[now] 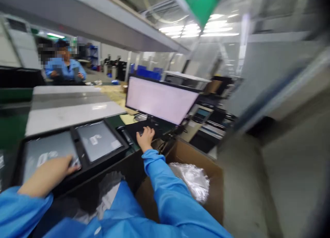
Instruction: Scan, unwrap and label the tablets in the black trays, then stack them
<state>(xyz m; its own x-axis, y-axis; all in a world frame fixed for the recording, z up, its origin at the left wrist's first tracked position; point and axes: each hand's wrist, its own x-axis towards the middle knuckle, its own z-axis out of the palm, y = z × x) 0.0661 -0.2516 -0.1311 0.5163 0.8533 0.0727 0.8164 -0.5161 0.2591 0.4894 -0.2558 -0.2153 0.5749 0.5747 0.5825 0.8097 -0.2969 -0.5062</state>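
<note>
A black tray (84, 159) on the bench carries two flat grey panels side by side, each with a white label. My left hand (51, 172) lies over the near right corner of the left panel (55, 145), thumb and forefinger apart. Its other fingers are hidden. The right panel (99, 140) sits untouched in its compartment. Beyond the tray, my right hand (145, 138) curls over a dark computer mouse (141, 132) on a black mat (131, 129), mostly covering it. Just behind it stands a monitor (160, 98) with a pale, washed-out screen.
A dark handheld device (125, 134) lies between tray and mat. An open cardboard box (216, 186) holding clear plastic bags (193, 179) stands by my right arm. A shelf (103, 21) overhangs the bench. Across a white board (69, 107), a person in blue (68, 67) holds dark flat pieces.
</note>
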